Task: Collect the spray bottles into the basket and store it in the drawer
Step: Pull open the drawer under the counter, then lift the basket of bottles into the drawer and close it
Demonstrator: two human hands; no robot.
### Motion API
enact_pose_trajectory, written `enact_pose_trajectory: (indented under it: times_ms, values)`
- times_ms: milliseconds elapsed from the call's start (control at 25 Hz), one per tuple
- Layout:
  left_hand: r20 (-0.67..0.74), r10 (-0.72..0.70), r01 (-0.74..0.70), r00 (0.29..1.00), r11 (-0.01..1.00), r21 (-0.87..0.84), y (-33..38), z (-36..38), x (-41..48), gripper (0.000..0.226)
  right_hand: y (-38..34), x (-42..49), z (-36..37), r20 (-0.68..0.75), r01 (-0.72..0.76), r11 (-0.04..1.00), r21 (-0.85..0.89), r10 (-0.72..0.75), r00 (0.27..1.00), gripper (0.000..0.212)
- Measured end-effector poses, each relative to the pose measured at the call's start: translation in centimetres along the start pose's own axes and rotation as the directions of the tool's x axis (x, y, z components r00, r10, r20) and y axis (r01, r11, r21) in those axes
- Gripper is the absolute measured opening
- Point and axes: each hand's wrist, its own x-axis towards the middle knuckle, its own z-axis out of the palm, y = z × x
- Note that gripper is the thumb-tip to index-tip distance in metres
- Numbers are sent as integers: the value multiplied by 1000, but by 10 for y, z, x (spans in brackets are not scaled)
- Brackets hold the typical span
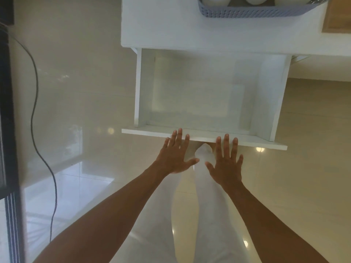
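Note:
A white drawer stands pulled far out from under the white table top, and its inside is bare. My left hand and my right hand are spread flat, fingers apart, with the fingertips at the drawer's front panel. Neither hand holds anything. A grey woven basket rests on the table top at the upper edge of the view. White rounded bottles sit inside it, mostly cut off by the frame.
A wooden board lies on the table at the far right. A black cable hangs down the left side over the glossy tiled floor. A dark frame runs along the left edge. My white-clad legs are below the drawer.

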Motion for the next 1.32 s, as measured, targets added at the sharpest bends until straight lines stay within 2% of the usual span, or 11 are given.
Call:
enact_pose_trajectory:
  times_ms: [360,600,720,800,920,960,1040,1080,1120,1240,1320]
  values:
    - [211,43,-39,977,999,-20,-5,15,-23,96,-1,-36,26,53,-30,998,58,27,998,98]
    - [294,57,-32,954,996,-87,-14,-10,-18,84,-5,-34,22,86,-65,990,123,55,995,92]
    - [189,9,26,982,982,-184,-27,-45,-15,75,-2,-28,2,142,-69,992,104,54,988,80]
    - [47,-27,40,999,954,-297,-34,-80,-9,67,5,-17,-23,84,-72,985,155,60,995,71]
    - [-237,-174,7,956,818,-575,-36,-157,15,50,25,15,-85,-139,-96,896,434,172,975,58]
    - [-284,-262,-22,922,700,-714,-34,-186,25,45,34,28,-110,-209,-80,823,563,236,949,51]
    - [-253,-391,-132,885,311,-941,-26,-247,43,36,55,59,-162,-348,-4,711,703,348,871,38]
    - [-238,-405,-194,883,147,-970,-21,-278,49,32,67,75,-188,-402,30,687,726,389,829,33]
    - [-246,-412,-237,878,72,-969,-14,-307,57,28,80,92,-216,-432,56,657,752,426,795,30]
    - [-292,-461,-290,838,79,-954,15,-377,75,24,107,138,-302,-392,110,487,867,528,754,18]
    - [-297,-507,-254,809,153,-955,34,-404,83,17,119,163,-351,-424,136,488,862,550,720,10]
